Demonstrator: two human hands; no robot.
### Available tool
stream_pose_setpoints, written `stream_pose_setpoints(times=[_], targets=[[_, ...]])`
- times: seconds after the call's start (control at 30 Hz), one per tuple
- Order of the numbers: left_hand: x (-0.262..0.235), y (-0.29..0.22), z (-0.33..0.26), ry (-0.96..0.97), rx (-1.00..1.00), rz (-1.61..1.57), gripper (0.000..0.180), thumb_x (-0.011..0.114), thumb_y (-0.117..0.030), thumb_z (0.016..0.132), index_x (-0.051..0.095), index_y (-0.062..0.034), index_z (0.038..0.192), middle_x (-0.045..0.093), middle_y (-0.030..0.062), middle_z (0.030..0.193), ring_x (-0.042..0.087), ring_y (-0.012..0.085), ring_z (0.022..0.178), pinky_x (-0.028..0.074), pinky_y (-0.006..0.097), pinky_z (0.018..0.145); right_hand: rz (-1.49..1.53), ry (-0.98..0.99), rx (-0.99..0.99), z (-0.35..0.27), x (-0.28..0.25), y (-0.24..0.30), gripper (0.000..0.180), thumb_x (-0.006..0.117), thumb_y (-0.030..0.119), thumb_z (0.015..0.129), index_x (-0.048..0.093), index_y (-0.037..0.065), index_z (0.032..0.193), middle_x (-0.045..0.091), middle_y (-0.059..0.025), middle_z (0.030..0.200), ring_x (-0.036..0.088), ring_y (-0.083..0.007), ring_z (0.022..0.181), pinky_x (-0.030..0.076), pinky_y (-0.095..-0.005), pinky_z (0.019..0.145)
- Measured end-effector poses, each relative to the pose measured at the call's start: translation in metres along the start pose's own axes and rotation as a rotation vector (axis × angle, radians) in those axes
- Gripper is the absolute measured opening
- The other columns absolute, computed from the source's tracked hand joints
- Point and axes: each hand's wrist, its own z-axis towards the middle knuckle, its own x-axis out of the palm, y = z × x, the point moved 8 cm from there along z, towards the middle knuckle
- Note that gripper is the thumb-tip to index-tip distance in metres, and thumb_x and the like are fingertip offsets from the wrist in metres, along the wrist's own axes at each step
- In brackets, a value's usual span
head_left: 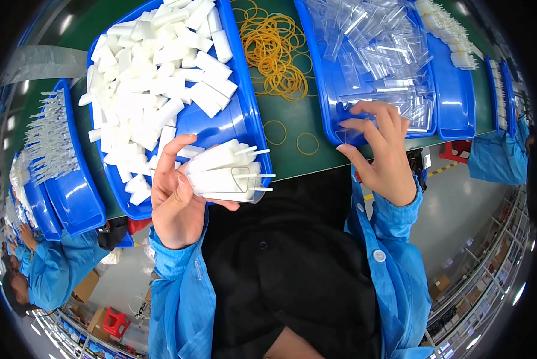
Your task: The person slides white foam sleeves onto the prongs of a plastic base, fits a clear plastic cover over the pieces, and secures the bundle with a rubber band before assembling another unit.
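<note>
My left hand [181,200] is closed round a bundle of white rectangular blocks [223,179], some in clear plastic sleeves. Thin white rods [262,175] stick out of the bundle's right end. Over the near left corner of a blue tray [331,99] is my right hand [379,149], its thumb and fingers curved and apart. I can make out no piece held between them, though a clear one would be hard to see. Clear plastic pieces [376,42] lie heaped in that tray. Beside my left hand, a larger blue tray [238,113] carries many loose white blocks [143,78].
Yellow rubber bands [274,51] are piled on the green table [292,125] between the trays, two lying apart nearer me. Blue trays with thin rods [53,140] stand at the left, another tray [454,102] at the right. Co-workers in blue sleeves [68,263] sit at both sides.
</note>
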Motion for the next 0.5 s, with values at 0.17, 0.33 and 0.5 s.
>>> stream_pose_setpoints(times=[0.17,0.33,0.5], targets=[[0.007,0.004,0.001,0.077,-0.004,-0.013,0.053,0.057,-0.019,0.082,0.034,0.0025,0.124,0.049,0.0282,0.114,0.060,0.0326,0.090,0.055,0.036,0.060,0.119,-0.073,-0.059,0.001,0.001,-0.005,0.030,0.070,0.013,0.064,0.059,0.006,0.092,0.054,-0.0072,0.096,0.047,-0.0261,0.092,0.033,-0.0338,0.074],[0.015,0.004,0.002,0.146,0.114,0.137,0.040,0.059,-0.012,0.080,0.046,0.0022,0.115,0.042,0.0314,0.120,0.056,0.0323,0.098,0.055,0.036,0.063,0.272,-0.658,-0.023,-0.011,-0.040,0.007,0.023,0.065,0.004,0.066,0.060,0.001,0.089,0.055,-0.0118,0.089,0.050,-0.0220,0.080,0.038,-0.0286,0.071],[0.017,0.003,0.000,0.156,0.158,0.131,0.036,0.061,-0.012,0.079,0.048,0.0009,0.111,0.043,0.0306,0.119,0.056,0.0340,0.098,0.055,0.039,0.066,1.134,-0.669,0.036,0.001,-0.013,0.004,0.025,0.056,0.002,0.077,0.048,-0.007,0.099,0.056,-0.0127,0.087,0.050,-0.0118,0.075,0.042,-0.0228,0.069]])
